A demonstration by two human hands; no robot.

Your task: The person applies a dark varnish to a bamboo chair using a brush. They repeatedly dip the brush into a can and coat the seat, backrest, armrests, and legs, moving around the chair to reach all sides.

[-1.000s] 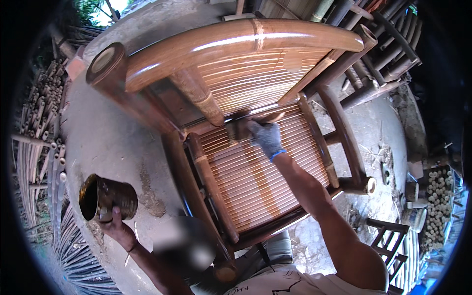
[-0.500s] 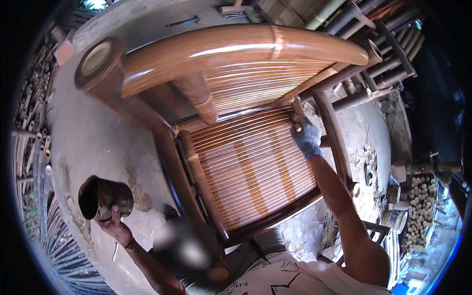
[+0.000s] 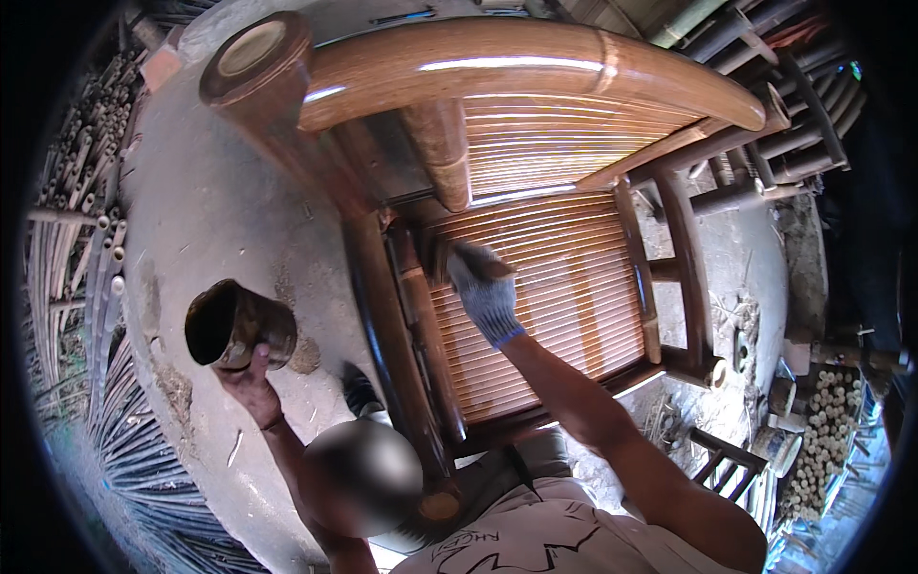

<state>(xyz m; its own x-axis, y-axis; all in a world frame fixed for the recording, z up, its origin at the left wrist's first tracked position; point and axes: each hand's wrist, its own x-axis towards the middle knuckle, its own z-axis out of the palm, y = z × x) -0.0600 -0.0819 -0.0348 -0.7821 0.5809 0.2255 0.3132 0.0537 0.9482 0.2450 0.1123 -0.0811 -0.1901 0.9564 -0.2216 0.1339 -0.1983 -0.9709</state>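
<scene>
My left hand (image 3: pixel 251 387) grips a dark brown, round, open-mouthed pot (image 3: pixel 273 330) from below, out over the floor left of a bamboo chair (image 3: pixel 459 72). Its mouth tips to the left and the inside looks dark. On my right hand (image 3: pixel 481 292) is a grey knitted glove with a blue cuff edge. The fingers are closed round what looks like a brush (image 3: pixel 436 260), mostly hidden by the glove. This hand is low over the rear left part of the glossy slatted seat (image 3: pixel 535 335), beside the left side rail. The chair's curved top rail and slatted back rise beyond it.
Bundled bamboo poles (image 3: pixel 143 478) lie at the left edge. A stack of cut bamboo (image 3: pixel 822 440) sits at the right, and dark bamboo frames (image 3: pixel 784 163) stand at the back right. A blurred round patch (image 3: pixel 363 478) covers part of the lower left.
My right hand has swept left across the seat, from its right rear corner to the left side. The view has shifted, so the chair and the pot appear further right.
</scene>
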